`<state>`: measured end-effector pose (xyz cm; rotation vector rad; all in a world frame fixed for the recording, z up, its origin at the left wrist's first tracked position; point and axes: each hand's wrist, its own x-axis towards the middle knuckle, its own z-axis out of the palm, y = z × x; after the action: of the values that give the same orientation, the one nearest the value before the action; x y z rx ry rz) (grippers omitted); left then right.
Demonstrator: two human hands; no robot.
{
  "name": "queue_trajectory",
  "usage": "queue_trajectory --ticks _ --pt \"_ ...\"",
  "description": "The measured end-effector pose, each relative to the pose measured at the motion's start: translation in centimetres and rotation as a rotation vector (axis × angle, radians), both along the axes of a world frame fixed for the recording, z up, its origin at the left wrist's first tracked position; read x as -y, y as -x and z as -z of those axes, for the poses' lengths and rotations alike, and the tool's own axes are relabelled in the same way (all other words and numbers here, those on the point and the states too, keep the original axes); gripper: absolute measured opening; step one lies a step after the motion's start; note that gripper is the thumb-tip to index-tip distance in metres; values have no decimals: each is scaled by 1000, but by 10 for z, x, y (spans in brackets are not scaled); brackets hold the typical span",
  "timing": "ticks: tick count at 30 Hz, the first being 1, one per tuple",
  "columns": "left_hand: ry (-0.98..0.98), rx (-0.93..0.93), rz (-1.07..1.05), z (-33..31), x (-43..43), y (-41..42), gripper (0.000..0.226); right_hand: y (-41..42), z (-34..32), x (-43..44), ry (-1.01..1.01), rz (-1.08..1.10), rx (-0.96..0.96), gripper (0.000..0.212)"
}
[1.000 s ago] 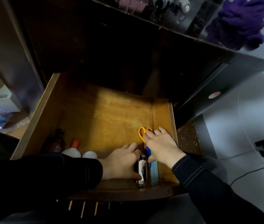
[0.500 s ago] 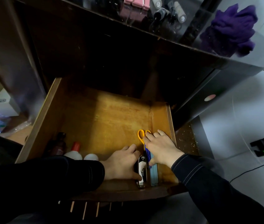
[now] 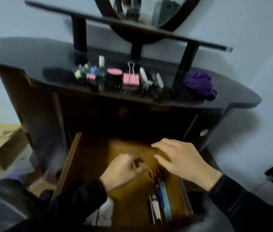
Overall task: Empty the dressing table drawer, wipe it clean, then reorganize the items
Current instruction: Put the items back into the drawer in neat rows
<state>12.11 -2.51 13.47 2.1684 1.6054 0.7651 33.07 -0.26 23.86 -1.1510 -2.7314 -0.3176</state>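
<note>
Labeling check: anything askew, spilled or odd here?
Nothing spilled or broken. In the drawer, the scissors, blue case and silver tool lie lined up along the right wall. The purple cloth sits crumpled on the tabletop, at right. Motion blur hides finer detail.

Hands 2: left hand (image 3: pixel 124 170), right hand (image 3: pixel 184 160). Drawer (image 3: pixel 68 164) 1. Scissors (image 3: pixel 156 182) 1. Purple cloth (image 3: pixel 199 84) 1.

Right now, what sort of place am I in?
Likely a bedroom or dressing corner: a dark dressing table with a mirror above, small bottles on top, and a wooden drawer pulled open.
</note>
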Motion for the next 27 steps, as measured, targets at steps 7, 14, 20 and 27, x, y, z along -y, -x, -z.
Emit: queue_trajectory --ticks 7,14,20,27 --pt "-395 246 -57 -125 4 37 15 46 -99 -50 -206 66 -580 18" --pt "-565 206 -128 -190 -23 55 2 74 -102 -123 184 376 -941 12" --pt "-409 -67 -223 -217 -78 35 23 47 -109 -146 374 435 -1198 20" --pt "-388 -186 -235 -207 -115 23 23 67 -114 -170 191 611 -789 42"
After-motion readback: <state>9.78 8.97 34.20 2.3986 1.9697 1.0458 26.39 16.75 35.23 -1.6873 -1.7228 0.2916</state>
